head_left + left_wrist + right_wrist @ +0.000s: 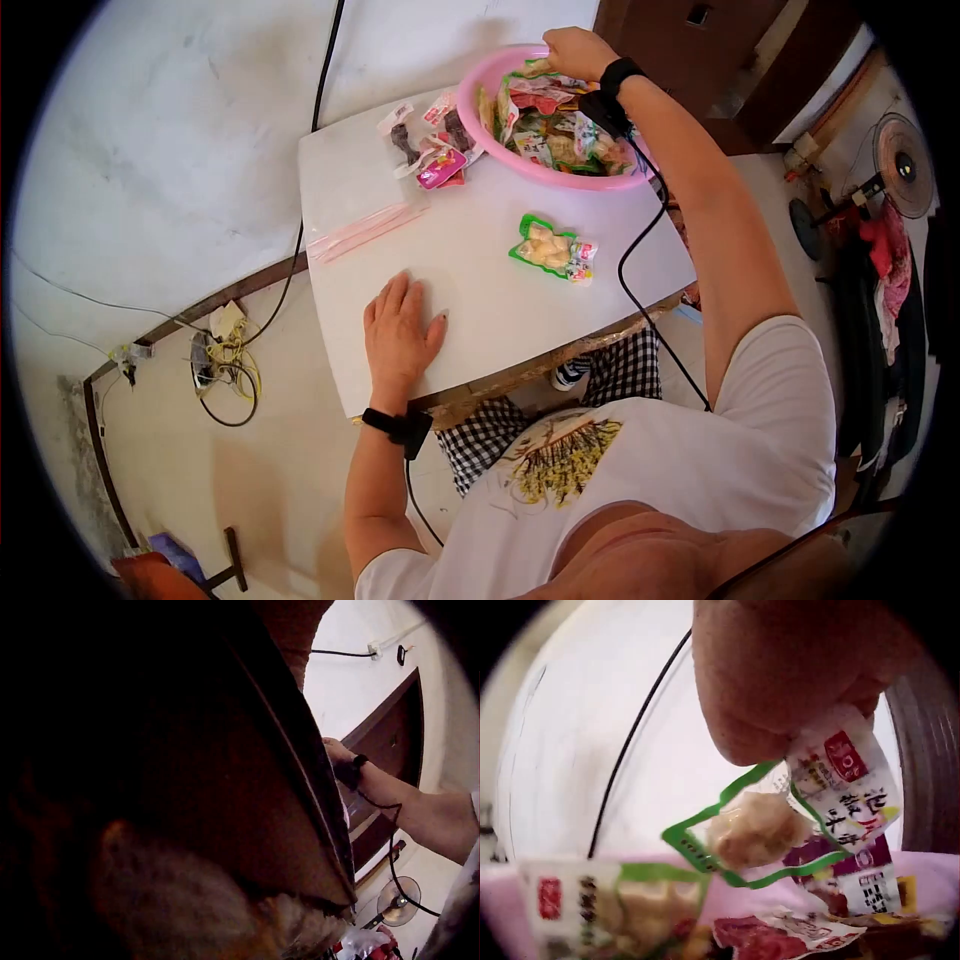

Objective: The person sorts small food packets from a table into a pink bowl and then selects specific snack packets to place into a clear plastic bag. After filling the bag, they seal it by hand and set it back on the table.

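Observation:
At the far edge of the pink basin [560, 180], my right hand [580, 52] pinches a small snack packet [757, 829]. The packet has a green border, a clear window with pale pieces inside, and a white printed end. Several other packets [560, 140] fill the basin below. My left hand [398, 328] lies flat on the white table [470, 300], palm down with fingers extended, holding nothing. A green-edged packet [545, 247] lies alone on the table between that hand and the basin.
Left of the basin lie dark and pink packets [440, 168], beside clear plastic bags [360, 212] with pink edges. A black cable [635, 240] hangs from the right wrist across the table's right side. A fan [900, 165] stands at the right.

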Demonstrator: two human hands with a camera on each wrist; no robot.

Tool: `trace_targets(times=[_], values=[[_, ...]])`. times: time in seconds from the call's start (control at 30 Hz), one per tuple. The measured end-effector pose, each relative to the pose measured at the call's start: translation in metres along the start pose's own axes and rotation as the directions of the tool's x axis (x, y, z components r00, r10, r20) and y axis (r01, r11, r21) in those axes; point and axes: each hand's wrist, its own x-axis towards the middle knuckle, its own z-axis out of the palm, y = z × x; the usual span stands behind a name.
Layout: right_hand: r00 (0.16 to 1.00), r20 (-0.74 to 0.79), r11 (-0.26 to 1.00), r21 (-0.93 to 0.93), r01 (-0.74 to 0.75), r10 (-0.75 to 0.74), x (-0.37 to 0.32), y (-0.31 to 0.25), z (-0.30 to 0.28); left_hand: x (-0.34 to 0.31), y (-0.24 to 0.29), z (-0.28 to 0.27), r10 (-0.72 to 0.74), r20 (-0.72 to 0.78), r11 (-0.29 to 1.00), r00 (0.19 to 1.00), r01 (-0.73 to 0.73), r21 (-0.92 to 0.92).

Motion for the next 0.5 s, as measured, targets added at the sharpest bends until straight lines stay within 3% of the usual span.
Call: trace_targets(times=[0.03, 0.1, 0.13, 0.17, 0.23, 0.27, 0.5], values=[[0.997, 0.048, 0.979, 0.188, -0.074, 0.066, -0.005, 0.003, -0.008, 0.0, 0.0, 0.0, -0.001, 0.001, 1.0, 1.0, 0.001, -0.002], [0.972, 0.173, 0.818, 0.527, -0.229, 0.161, -0.017, 0.003, -0.027, -0.002, 0.0, 0.001, 0.006, -0.009, 1.0, 1.0, -0.006, 0.007], [0.971, 0.158, 0.818, 0.525, -0.237, 0.18, -0.023, 0.0, -0.034, -0.003, 0.0, 0.001, 0.007, -0.011, 1.0, 1.0, -0.007, 0.013], [0.967, 0.179, 0.73, 0.635, -0.253, 0.179, -0.031, -0.006, -0.041, -0.004, 0.0, 0.002, 0.015, -0.022, 1.0, 1.0, -0.015, 0.011], [0.961, 0.222, 0.506, 0.817, -0.277, 0.167, -0.051, -0.022, -0.053, -0.004, -0.001, 0.002, 0.029, -0.038, 1.0, 0.999, -0.029, 0.011], [0.941, 0.32, 0.279, 0.899, -0.338, 0.109, -0.061, -0.029, -0.057, -0.005, -0.001, 0.002, 0.036, -0.049, 0.999, 0.998, -0.035, 0.015], [0.948, 0.316, -0.3, 0.908, -0.293, 0.031, -0.133, -0.119, -0.049, -0.007, -0.005, 0.012, 0.077, -0.083, 0.993, 0.994, -0.07, 0.091]])
